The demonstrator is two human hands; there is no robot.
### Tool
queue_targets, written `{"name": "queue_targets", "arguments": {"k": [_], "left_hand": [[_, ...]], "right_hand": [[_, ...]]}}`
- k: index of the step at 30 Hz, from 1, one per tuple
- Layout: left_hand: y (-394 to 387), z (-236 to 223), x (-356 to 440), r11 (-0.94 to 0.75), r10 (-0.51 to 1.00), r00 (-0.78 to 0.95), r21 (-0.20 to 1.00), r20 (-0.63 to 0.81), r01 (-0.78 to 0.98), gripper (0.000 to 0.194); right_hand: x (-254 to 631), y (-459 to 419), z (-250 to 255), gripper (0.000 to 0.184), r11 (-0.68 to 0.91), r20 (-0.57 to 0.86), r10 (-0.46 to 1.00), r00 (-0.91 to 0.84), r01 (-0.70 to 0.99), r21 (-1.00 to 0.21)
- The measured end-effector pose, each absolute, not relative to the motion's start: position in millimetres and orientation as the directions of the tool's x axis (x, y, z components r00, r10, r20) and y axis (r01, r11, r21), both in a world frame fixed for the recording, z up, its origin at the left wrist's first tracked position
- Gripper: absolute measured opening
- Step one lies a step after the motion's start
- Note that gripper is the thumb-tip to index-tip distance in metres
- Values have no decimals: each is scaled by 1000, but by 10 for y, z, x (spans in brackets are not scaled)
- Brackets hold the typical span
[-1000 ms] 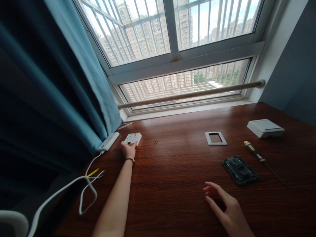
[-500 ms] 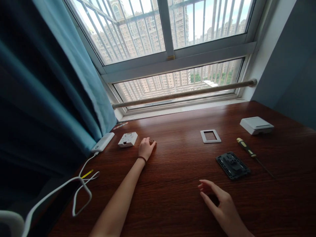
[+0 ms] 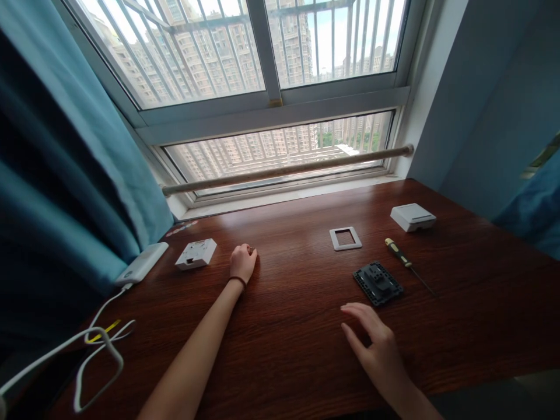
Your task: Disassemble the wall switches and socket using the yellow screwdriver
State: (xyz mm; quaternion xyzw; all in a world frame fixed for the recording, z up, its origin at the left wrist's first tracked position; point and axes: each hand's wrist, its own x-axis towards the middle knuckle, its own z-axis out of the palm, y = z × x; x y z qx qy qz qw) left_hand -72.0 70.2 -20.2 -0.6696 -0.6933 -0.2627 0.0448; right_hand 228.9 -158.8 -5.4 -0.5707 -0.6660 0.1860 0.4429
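Note:
My left hand is on the tabletop with its fingers curled around small metal pieces, too small to identify surely. To its left lies a white square switch box, its open, holed side facing up. Over the front of the table my right hand is held with thumb and fingers apart and nothing between them. Just beyond it rests a dark grey plastic mounting plate. A white square frame lies flat farther back. Right of the plate is a screwdriver with a yellow-and-black handle.
A white box-shaped unit stands at the back right of the wooden table. At the left, a white power bank has a white cable running forward. Blue curtain hangs beside it; a window with a rail is behind.
The view has swung to the right, so everything sits farther left. My left hand's fingers have closed more around the small pieces. My right hand stays open, a little nearer the grey plate.

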Motion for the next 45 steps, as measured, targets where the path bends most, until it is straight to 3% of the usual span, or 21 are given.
{"name": "queue_targets", "arguments": {"k": [3, 7, 10, 12, 15, 17, 18, 20, 24, 28, 32, 38, 42, 45], "left_hand": [[570, -116, -563, -133, 879, -23, 292, 476, 947, 30], [231, -67, -170, -323, 846, 149, 272, 511, 906, 30], [-91, -80, 114, -567, 755, 346, 290, 557, 771, 28], [-282, -82, 248, -697, 689, 499, 289, 526, 656, 31], [-488, -47, 388, -750, 661, 566, 399, 492, 528, 40], [-569, -5, 456, -706, 701, 552, 548, 450, 449, 56], [-595, 17, 483, -673, 721, 544, 621, 428, 403, 67], [-620, 53, 514, -622, 743, 535, 710, 401, 330, 82], [-587, 58, 482, -618, 751, 509, 719, 420, 318, 82], [-513, -29, 410, -562, 787, 480, 771, 387, 300, 85], [-469, -84, 389, -464, 804, 515, 855, 297, 230, 81], [-479, -21, 376, -409, 767, 587, 902, 258, 139, 96], [-494, -33, 350, -395, 785, 573, 903, 236, 169, 87], [-480, -80, 334, -391, 843, 474, 894, 253, 219, 69]], "right_hand": [[2606, -1428, -108, 27, 225, 519, 845, 129, 794, -564], [2924, -1175, -225, 60, 63, 470, 872, 135, 922, -382], [2977, -1075, -232, 59, 21, 362, 924, 126, 926, -377], [2951, -1049, -149, 52, 17, 316, 937, 148, 885, -465], [2865, -1002, 92, 48, -7, 121, 980, 158, 632, -775], [2777, -931, 264, 44, -131, -131, 991, 15, 267, -955], [2724, -880, 333, 42, -233, -241, 964, -110, 83, -969], [2602, -755, 413, 44, -473, -384, 834, -396, -155, -867], [2359, -531, 356, 51, -672, -449, 653, -611, -194, -714], [2227, -519, 216, 58, -646, -432, 659, -616, -170, -744], [2206, -608, 132, 59, -601, -397, 747, -533, -287, -746], [2188, -629, 109, 52, -543, -441, 837, -324, -390, -744], [2194, -614, 124, 45, -489, -415, 872, -259, -445, -750], [2233, -589, 139, 35, -417, -358, 909, -214, -469, -779]]}}
